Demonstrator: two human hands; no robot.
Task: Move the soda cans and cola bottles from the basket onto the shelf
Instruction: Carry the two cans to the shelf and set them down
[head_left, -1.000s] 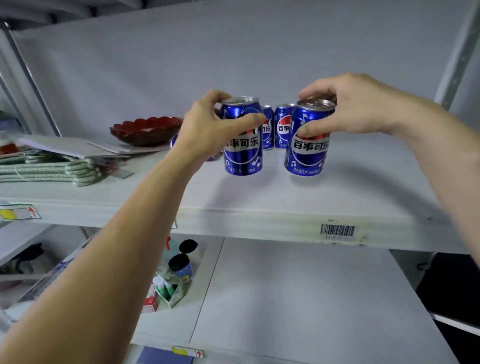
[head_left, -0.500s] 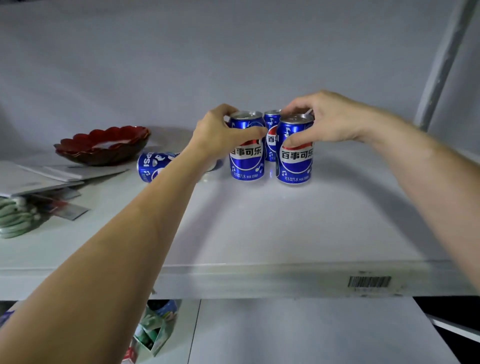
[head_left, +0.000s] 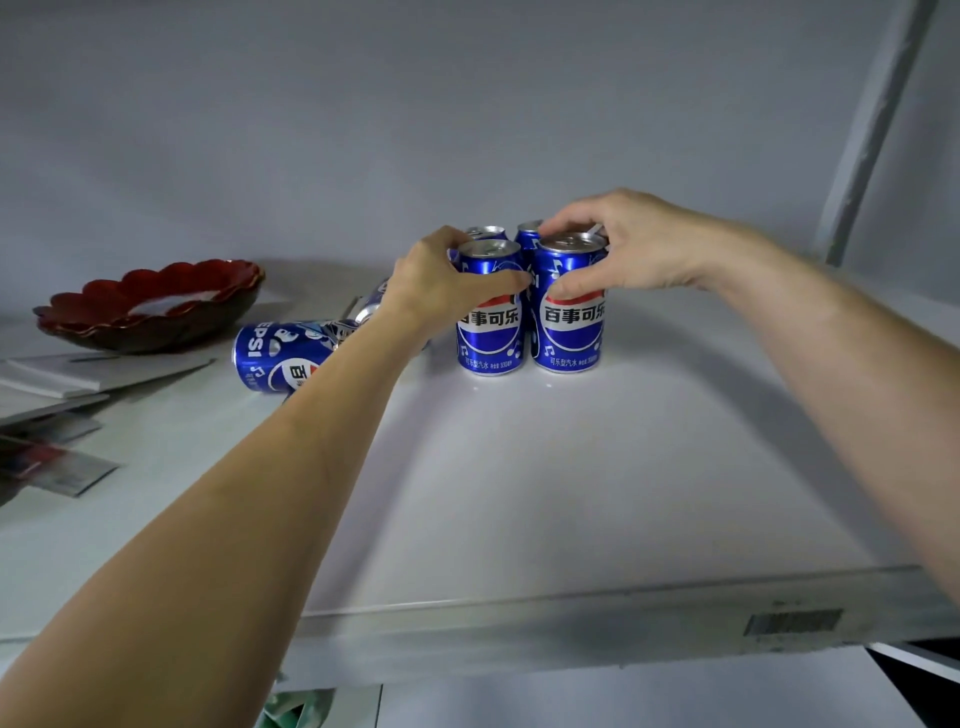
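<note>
Two blue Pepsi cans stand upright side by side on the white shelf (head_left: 545, 493). My left hand (head_left: 441, 283) grips the left can (head_left: 491, 332) around its upper half. My right hand (head_left: 623, 249) holds the right can (head_left: 571, 327) by its top rim. Both cans rest on the shelf surface and almost touch. Two more upright cans (head_left: 485, 232) stand right behind them, mostly hidden. Another blue can (head_left: 278, 356) lies on its side to the left, partly behind my left forearm. No basket or cola bottle is in view.
A dark red scalloped bowl (head_left: 150, 306) sits at the back left. Flat papers and cards (head_left: 57, 379) lie along the shelf's left side. A grey upright post (head_left: 872, 130) rises at the right. The shelf's front edge carries a barcode label (head_left: 792, 622).
Both hands carried their cans deeper onto the shelf and set them down in front of the rear cans. The camera moved closer and higher over the shelf.
</note>
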